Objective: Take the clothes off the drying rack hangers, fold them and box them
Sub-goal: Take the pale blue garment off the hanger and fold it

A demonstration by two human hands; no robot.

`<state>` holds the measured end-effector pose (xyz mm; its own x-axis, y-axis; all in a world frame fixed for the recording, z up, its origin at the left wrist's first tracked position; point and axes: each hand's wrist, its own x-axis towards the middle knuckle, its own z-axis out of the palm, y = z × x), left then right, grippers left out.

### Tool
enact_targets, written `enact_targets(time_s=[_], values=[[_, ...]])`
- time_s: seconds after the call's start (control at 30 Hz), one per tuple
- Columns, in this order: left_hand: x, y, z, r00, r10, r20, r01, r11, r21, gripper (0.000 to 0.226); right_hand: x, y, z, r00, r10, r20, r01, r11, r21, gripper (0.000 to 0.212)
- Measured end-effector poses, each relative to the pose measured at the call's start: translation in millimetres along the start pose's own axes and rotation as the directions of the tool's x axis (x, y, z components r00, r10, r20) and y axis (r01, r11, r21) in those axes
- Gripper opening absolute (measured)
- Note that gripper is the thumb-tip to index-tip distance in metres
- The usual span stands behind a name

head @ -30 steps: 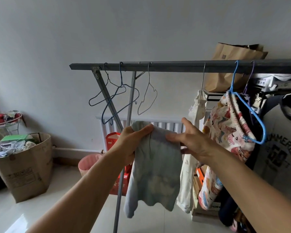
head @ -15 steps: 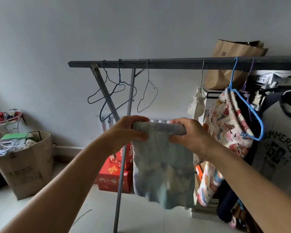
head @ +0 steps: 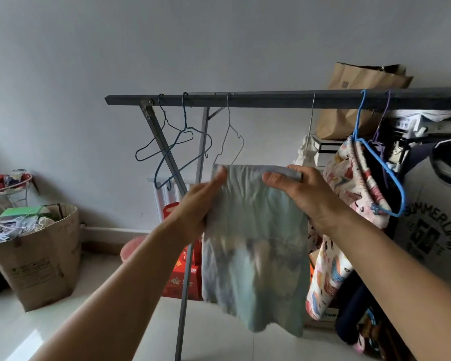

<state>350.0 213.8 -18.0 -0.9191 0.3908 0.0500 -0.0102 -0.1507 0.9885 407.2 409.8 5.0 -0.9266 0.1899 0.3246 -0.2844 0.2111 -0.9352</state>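
Now both hands (head: pixel 248 201) hold the pale blue garment (head: pixel 254 251) up, arms outstretched.

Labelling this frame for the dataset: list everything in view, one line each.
light blue garment: 1, pale blue, held up in front of the rack
drying rack: 1, grey metal, centre
empty hangers: 3, wire, left end of the bar
blue hanger: 1, right, carrying patterned garment
grey printed shirt: 1, far right
paper bag: 1, brown, behind the bar
cardboard box: 1, brown, floor left
red boxes: red, floor behind the rack
left hand: grips garment's left edge
right hand: fingers pinch its top edge
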Motion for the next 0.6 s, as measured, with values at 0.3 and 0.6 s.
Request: enact_targets(time_s=[0.3,0.6], values=[[2.8,-2.1,8.1,0.997,0.018,0.077,-0.014,0.998,-0.054,0.044,-11.6,15.1,-18.8,0.93,0.168,0.328,-0.279,0.903,0.328,0.055],[8.0,-15.4,-3.7,0.948,0.161,-0.273,-0.119,0.979,0.163,0.017,-4.8,23.7,-12.5,0.976,0.209,-0.063,-0.19,0.957,0.22,0.041]])
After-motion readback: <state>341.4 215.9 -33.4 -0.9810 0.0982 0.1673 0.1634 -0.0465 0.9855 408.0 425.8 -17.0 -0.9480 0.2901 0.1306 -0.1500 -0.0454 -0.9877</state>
